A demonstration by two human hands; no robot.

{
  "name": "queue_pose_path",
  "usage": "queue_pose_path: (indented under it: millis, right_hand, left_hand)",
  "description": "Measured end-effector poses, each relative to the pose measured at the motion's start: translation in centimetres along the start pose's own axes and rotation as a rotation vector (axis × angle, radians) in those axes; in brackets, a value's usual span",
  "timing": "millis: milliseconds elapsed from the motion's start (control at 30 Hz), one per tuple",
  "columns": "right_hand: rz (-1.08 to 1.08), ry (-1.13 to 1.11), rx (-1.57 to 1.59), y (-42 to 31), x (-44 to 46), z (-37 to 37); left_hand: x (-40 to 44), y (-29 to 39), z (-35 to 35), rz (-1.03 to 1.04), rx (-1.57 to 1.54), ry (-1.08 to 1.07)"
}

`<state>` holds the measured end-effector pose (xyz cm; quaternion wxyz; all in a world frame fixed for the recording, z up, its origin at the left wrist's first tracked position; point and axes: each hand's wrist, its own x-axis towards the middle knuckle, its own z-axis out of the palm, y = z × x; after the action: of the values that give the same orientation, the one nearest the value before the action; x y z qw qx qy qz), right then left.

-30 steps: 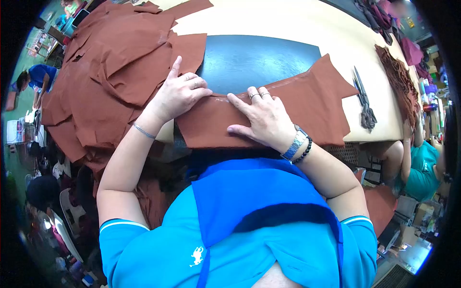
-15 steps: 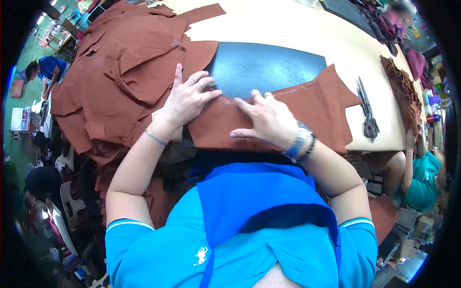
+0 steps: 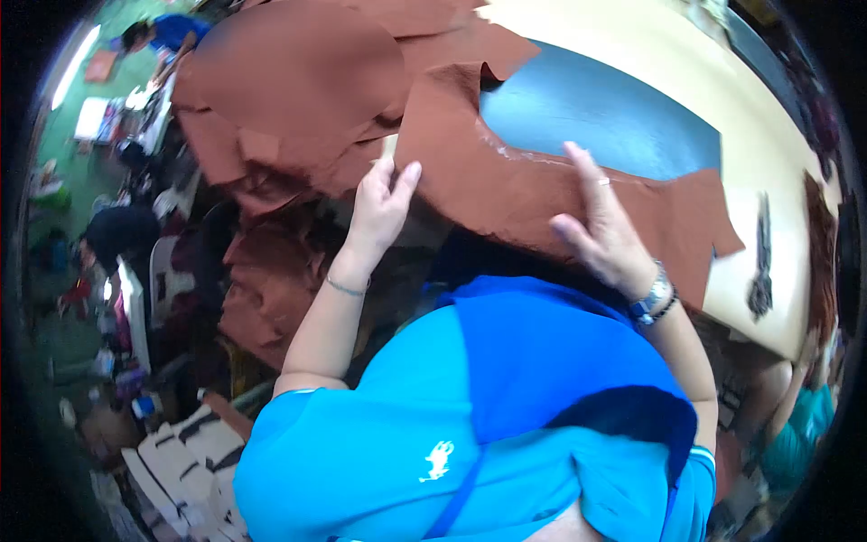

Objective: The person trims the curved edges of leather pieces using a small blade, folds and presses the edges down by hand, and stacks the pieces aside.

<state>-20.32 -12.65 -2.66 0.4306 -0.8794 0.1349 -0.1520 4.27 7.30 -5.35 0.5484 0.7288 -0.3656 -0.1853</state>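
A reddish-brown fabric piece (image 3: 542, 194) with a curved upper edge and whitish marks along it lies across the table's front and partly over a dark, shiny pad (image 3: 605, 108). My right hand (image 3: 607, 226) is over its right half, fingers stretched and thumb apart, holding nothing. By the piece's left edge is my left hand (image 3: 381, 206), thumb and index finger apart. Its other fingers are mostly hidden. A small pale strip (image 3: 389, 146) shows at the left fingertips; I cannot tell whether they touch it.
A heap of brown fabric (image 3: 298, 90) covers the table's left side. Dark scissors (image 3: 761, 262) lie on the cream tabletop (image 3: 736, 289) at right. More brown cloth (image 3: 817, 253) hangs over the right edge. A person in blue (image 3: 176, 34) and another in teal (image 3: 804, 425) are nearby.
The view has turned and shifted left. My left hand has come off the fabric's upper edge to its left side. My right hand has lifted its fingers upward.
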Motion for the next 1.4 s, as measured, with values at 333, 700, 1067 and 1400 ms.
queue_pose_path:
  millis: [333,700,1067,1400]
  right_hand:
    - [0.032,0.307,-0.278,7.6,2.5,-4.6]
    - [0.076,0.243,-0.371,9.1,2.2,-4.6]
    - [0.06,0.231,-0.42,8.9,2.2,-4.7]
    - [0.066,0.253,-0.439,7.2,2.3,-4.3]
  left_hand:
    - [-8.3,1.3,-37.3,0.031,-0.573,0.732]
    - [-18.7,12.9,-48.8,0.157,1.022,1.622]
    - [-8.0,-21.6,-28.7,-0.475,0.855,0.521]
    - [-14.3,-34.5,-24.9,-1.237,0.654,0.288]
